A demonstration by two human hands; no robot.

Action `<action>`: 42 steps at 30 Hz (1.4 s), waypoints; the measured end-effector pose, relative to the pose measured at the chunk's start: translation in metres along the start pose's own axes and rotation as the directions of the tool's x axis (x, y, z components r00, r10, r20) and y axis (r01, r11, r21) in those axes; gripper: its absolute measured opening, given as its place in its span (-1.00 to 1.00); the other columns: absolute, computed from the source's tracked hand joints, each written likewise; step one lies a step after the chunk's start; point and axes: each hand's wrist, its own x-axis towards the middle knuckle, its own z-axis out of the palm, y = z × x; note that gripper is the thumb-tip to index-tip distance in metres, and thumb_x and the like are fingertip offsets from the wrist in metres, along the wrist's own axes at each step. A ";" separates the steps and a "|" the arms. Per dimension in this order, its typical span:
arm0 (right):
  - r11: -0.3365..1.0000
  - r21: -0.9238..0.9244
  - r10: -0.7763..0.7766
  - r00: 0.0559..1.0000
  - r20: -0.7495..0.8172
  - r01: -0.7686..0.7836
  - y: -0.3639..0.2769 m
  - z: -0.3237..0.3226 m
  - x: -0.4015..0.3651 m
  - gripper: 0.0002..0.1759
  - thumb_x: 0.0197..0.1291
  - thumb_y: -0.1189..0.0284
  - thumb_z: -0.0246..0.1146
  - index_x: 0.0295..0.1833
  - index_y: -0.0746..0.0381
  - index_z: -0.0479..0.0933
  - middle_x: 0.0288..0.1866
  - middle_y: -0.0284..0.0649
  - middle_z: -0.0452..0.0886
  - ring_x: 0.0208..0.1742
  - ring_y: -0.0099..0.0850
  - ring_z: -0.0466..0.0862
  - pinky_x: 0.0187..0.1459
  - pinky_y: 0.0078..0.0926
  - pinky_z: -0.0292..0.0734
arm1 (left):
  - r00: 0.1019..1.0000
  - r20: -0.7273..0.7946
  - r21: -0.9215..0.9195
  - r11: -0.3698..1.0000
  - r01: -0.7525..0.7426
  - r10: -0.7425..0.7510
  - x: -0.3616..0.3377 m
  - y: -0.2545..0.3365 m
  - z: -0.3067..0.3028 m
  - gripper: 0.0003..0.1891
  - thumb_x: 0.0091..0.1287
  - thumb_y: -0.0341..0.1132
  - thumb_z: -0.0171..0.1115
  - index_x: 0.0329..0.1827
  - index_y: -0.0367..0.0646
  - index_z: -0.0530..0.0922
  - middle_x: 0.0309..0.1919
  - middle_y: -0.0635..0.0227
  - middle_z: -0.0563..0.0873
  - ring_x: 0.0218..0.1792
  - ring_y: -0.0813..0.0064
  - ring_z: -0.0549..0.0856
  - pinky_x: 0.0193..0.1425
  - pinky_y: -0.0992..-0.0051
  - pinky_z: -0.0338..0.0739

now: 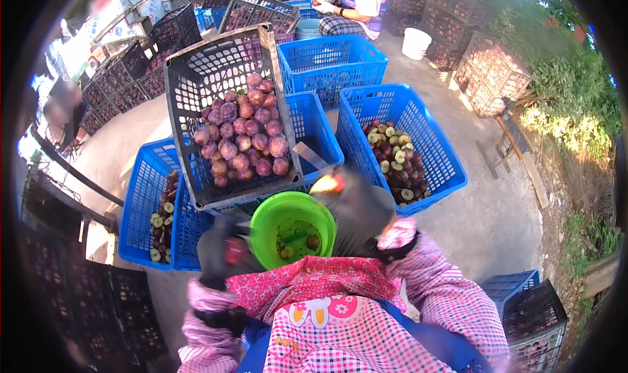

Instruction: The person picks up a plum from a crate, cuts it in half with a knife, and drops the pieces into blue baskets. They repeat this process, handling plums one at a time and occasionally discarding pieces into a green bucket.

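Note:
Both my hands wear dark gloves and are smeared by motion. My left hand [221, 250] is beside the green bucket [258, 221], closed around a dark red plum [234, 250]. Across the bucket, my right hand [361, 202] is closed near its right rim. A bright orange-red piece [327, 185] shows at its fingertips; I cannot tell what it is. Inside the bucket lie a few small round fruits [313, 241] and something green. Just beyond, a tilted black crate [185, 144] holds many whole purple-red plums [243, 128].
A blue basket [439, 152] at right and another [142, 193] at left hold dark plums with pale cut faces. Behind stands a blue crate [333, 69]. A seated person [356, 10] works at the back. Stacked crates [494, 72] and a white bucket [416, 43] stand back right.

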 end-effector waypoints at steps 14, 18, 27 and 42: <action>0.909 -0.227 0.206 0.849 -0.486 -0.350 0.046 -0.101 -0.026 -0.66 0.27 0.21 0.38 -0.15 0.31 0.62 -0.42 -0.14 0.67 -0.41 -0.43 0.63 -0.31 -0.38 0.50 | 0.909 0.109 0.834 0.461 -0.304 0.402 0.167 0.020 -0.010 -0.41 0.34 -0.07 0.28 0.32 -0.29 0.46 0.08 -0.04 0.67 0.08 0.18 0.67 0.12 0.27 0.54; 0.901 -0.340 0.038 0.830 -0.556 -0.269 0.069 -0.095 -0.036 -0.66 0.24 0.23 0.39 -0.16 0.33 0.60 -0.47 -0.07 0.60 -0.46 -0.36 0.60 -0.33 -0.33 0.47 | 0.856 0.297 0.670 0.546 -0.503 0.423 0.234 -0.037 0.050 -0.35 0.28 -0.08 0.28 0.39 -0.21 0.40 0.07 -0.10 0.62 0.01 -0.05 0.66 0.05 0.07 0.55; 0.914 -0.256 0.122 0.814 -0.568 -0.315 0.042 -0.097 -0.034 -0.67 0.23 0.21 0.40 -0.19 0.29 0.61 -0.45 -0.09 0.61 -0.46 -0.34 0.60 -0.34 -0.30 0.47 | 0.896 0.347 0.842 0.330 -0.428 0.277 0.303 -0.069 0.073 -0.35 0.20 -0.19 0.30 0.38 -0.02 0.33 -0.14 -0.15 0.67 -0.13 -0.23 0.69 -0.09 -0.06 0.58; 0.990 -0.066 -0.132 0.979 -0.155 0.123 -0.002 0.035 -0.020 -0.35 0.20 0.06 0.42 0.23 0.26 0.48 0.02 -0.09 0.64 -0.02 -0.27 0.68 0.06 -0.30 0.55 | 0.931 0.315 -0.402 0.863 0.307 -0.185 0.042 -0.001 0.068 -0.60 0.49 -0.05 0.04 0.19 -0.13 0.51 0.04 0.30 0.69 -0.02 0.35 0.69 0.01 0.35 0.61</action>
